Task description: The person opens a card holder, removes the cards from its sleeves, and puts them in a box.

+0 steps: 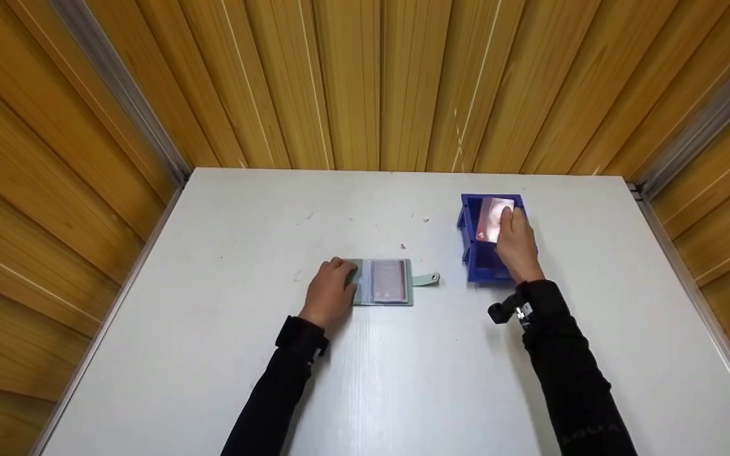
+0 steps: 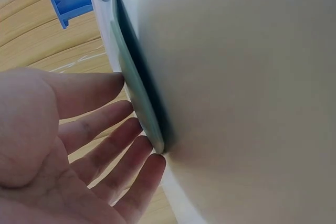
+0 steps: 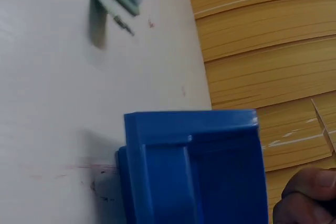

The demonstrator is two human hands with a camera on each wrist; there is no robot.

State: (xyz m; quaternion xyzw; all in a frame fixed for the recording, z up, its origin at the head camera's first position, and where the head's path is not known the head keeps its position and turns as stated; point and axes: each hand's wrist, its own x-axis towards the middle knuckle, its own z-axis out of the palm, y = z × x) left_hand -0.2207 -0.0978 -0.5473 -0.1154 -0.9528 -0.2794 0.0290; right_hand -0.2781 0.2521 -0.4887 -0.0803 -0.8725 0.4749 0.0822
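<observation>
An open mint-green card holder [image 1: 409,285] lies on the table, its clear sleeves showing a pale pinkish card and its snap strap [image 1: 426,279] pointing right. My left hand [image 1: 330,291] is at its left cover. In the left wrist view, the thumb and nearly straight fingertips touch the edge of the green cover [image 2: 137,85]. Over the blue plastic bin [image 1: 488,273], my right hand [image 1: 518,247] pinches a shiny reddish-pink card [image 1: 489,218] between thumb and fingers. The right wrist view catches only part of that hand and a thin edge of the card.
The white table [image 1: 403,380] backs onto a wood-patterned panel wall [image 1: 352,82], with similar walls at both sides. Small dark specks [image 1: 403,246] lie behind the card holder. The bin stands to the right of the strap.
</observation>
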